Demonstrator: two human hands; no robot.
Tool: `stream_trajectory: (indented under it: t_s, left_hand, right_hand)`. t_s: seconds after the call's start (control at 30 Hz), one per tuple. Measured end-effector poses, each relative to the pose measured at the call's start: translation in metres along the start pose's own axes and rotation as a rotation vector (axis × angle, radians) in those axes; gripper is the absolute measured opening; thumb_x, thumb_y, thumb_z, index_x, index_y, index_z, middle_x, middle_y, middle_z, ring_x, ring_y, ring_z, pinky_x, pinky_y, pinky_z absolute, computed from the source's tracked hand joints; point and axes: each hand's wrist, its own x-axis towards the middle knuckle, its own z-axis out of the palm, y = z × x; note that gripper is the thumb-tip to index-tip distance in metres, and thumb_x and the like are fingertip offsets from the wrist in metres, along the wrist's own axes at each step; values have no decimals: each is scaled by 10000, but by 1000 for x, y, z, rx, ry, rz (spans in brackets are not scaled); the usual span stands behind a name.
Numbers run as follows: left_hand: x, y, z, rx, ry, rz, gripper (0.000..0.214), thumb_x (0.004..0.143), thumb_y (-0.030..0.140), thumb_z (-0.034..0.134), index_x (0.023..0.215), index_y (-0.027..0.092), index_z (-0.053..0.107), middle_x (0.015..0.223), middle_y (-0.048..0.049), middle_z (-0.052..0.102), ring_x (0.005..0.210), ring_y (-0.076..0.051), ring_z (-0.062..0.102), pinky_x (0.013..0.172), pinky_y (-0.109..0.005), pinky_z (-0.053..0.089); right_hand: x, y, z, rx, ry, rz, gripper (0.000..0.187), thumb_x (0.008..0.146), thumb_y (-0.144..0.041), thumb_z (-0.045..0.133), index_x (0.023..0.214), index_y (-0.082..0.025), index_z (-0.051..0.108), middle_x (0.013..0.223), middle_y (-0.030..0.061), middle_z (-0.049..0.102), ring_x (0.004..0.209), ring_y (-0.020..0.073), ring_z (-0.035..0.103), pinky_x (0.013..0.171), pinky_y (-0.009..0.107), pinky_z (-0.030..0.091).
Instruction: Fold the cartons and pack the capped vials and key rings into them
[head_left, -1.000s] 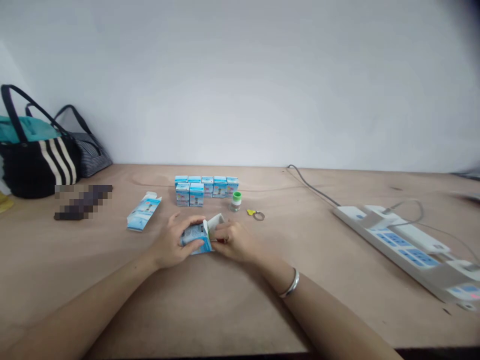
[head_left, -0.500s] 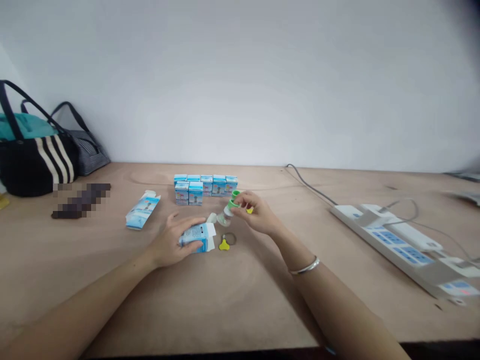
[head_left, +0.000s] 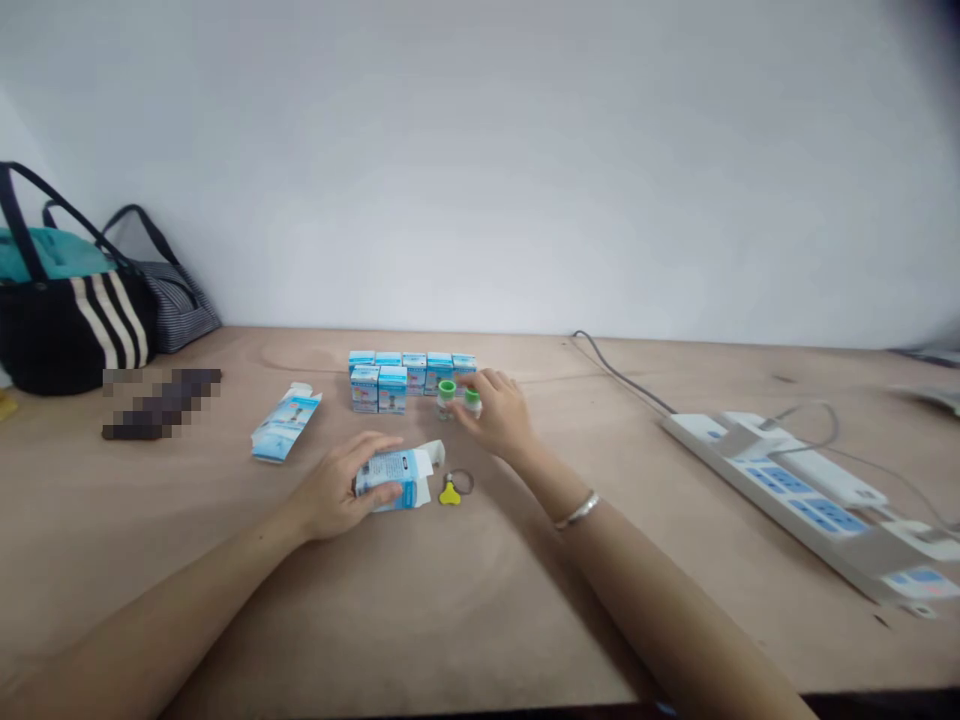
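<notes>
My left hand (head_left: 341,485) is wrapped round a blue-and-white carton (head_left: 390,478) lying on its side. The carton's flaps stand open toward the right. Beyond it, my right hand (head_left: 496,412) has its thumb and index finger at a small clear bottle with a green top (head_left: 446,393), which stands upright. A second green-topped bottle (head_left: 472,402) sits within the curve of that hand, partly hidden by the thumb. Close to the carton's open end lies a key ring with a yellow three-lobed tag (head_left: 449,492).
Several small blue-and-white boxes (head_left: 391,388) stand in rows behind. An opened, flattened carton (head_left: 286,425) lies left, near a dark pixelated object (head_left: 169,402). Bags (head_left: 75,320) stand far left. A power strip (head_left: 787,500) with cables lies right.
My right hand has moved the clear green-topped bottle away from the carton's mouth and back toward the boxes, turning it upright. My left hand stays on the carton.
</notes>
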Motion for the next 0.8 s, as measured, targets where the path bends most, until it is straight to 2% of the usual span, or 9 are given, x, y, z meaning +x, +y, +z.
stream_trajectory:
  t_s: [0.07, 0.17, 0.2, 0.27, 0.4, 0.53, 0.6, 0.7, 0.8]
  left_hand:
    - [0, 4, -2, -5, 14, -11, 470, 830, 405, 569, 1258, 235, 477, 1209, -66, 585, 1101, -227, 572, 931, -358, 473]
    - [-2, 11, -6, -6, 4, -56, 494, 830, 405, 564, 1280, 230, 460, 1217, -65, 594, 1106, -232, 575, 935, -359, 468]
    - [-3, 13, -7, -2, -8, -76, 510, 828, 405, 565, 1293, 229, 451, 1218, -67, 599, 1105, -235, 577, 935, -362, 467]
    - [-4, 15, -10, 15, -24, -119, 517, 833, 414, 551, 1302, 223, 449, 1207, -71, 616, 1101, -245, 584, 925, -369, 467]
    - [-5, 12, -11, 58, -8, -189, 424, 867, 446, 479, 1220, 216, 535, 1125, -62, 667, 1015, -246, 627, 834, -345, 492]
    - [-3, 5, -9, 105, -19, -217, 365, 854, 477, 482, 1052, 208, 628, 840, -12, 711, 722, -192, 652, 633, -279, 484]
    - [-2, 2, -7, 104, -26, -226, 355, 839, 484, 499, 1011, 206, 639, 766, 7, 699, 650, -173, 630, 574, -260, 459]
    - [-2, 3, -7, 73, -25, -216, 328, 836, 466, 507, 1000, 215, 638, 785, 15, 693, 661, -165, 623, 584, -255, 454]
    - [-2, 4, -8, 67, 4, -192, 311, 842, 442, 507, 1035, 222, 614, 828, 8, 688, 716, -170, 628, 634, -266, 468]
  right_hand:
    - [-11, -2, -11, 158, -150, -69, 137, 811, -302, 604, 850, -173, 631, 809, 59, 637, 733, 172, 541, 661, 280, 374]
    - [-28, -7, -23, 337, -549, -152, 187, 723, -342, 707, 774, -178, 633, 700, -12, 590, 629, 114, 516, 567, 223, 351]
    - [-33, -10, -25, 365, -647, -155, 223, 684, -346, 741, 779, -176, 633, 700, -22, 583, 619, 104, 509, 550, 211, 342]
    - [-38, -14, -25, 380, -748, -126, 240, 663, -316, 757, 798, -171, 621, 700, -32, 571, 600, 90, 495, 522, 199, 326]
    - [-40, -15, -24, 289, -724, -38, 220, 677, -271, 737, 804, -168, 589, 677, -37, 546, 581, 92, 476, 507, 202, 306]
    - [-40, -9, -26, 280, -682, -39, 275, 672, -278, 742, 847, -171, 558, 694, -35, 537, 597, 100, 482, 526, 205, 329]
    - [-41, -6, -25, 293, -654, -27, 338, 669, -284, 749, 912, -172, 543, 690, -42, 527, 584, 100, 479, 521, 204, 333]
    - [-41, -6, -18, 282, -601, -50, 352, 678, -323, 749, 924, -168, 552, 696, -34, 539, 591, 107, 490, 529, 210, 342]
    - [-41, -10, -11, 234, -551, -104, 176, 756, -312, 673, 788, -164, 583, 734, 6, 576, 651, 125, 520, 575, 226, 367]
